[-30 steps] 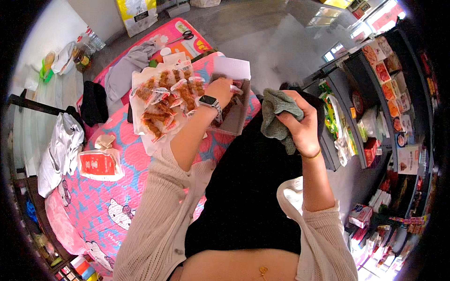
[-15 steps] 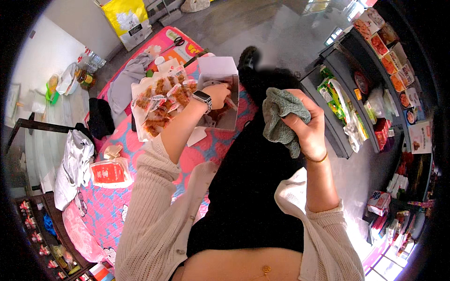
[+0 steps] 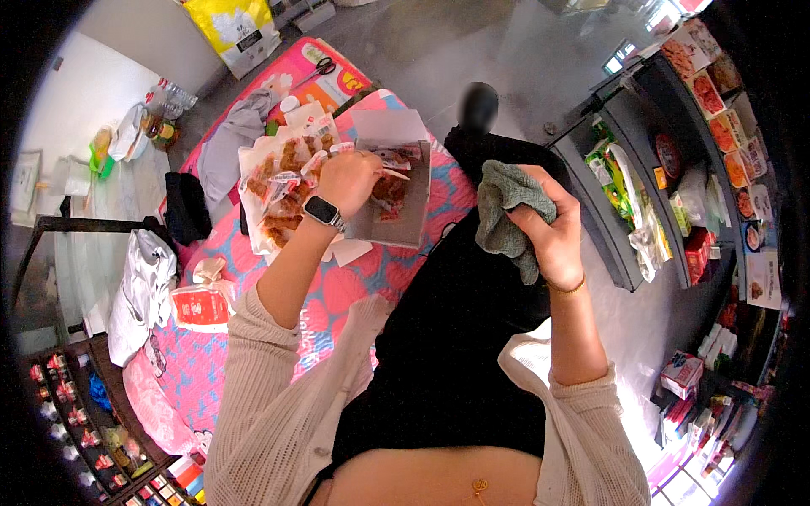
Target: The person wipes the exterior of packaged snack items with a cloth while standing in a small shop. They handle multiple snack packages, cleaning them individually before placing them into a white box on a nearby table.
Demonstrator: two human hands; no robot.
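My right hand (image 3: 550,228) grips a crumpled grey-green cloth (image 3: 506,207) above my black-clad leg. My left hand (image 3: 350,181), with a watch (image 3: 324,211) on its wrist, is over the left side of an open cardboard box (image 3: 396,234). Its fingers are closed, and a thin pale end sticks out near the fingertips; what they hold I cannot make out. Inside the box lie several small brown snack packets (image 3: 390,192) with red and white labels. Left of the box, similar brown packets (image 3: 283,190) are heaped on white paper (image 3: 260,239).
A pink and blue patterned cover (image 3: 325,316) lies beneath the box. Scissors (image 3: 324,66), grey fabric (image 3: 232,139) and a red and white package (image 3: 202,305) rest around it. Dark shelves (image 3: 620,244) with packaged goods stand right; a yellow bag (image 3: 229,29) stands at the back.
My left hand has drawn back leftward from inside the box to its left side, above the heap's edge. My leg has shifted right. The right hand still holds the cloth.
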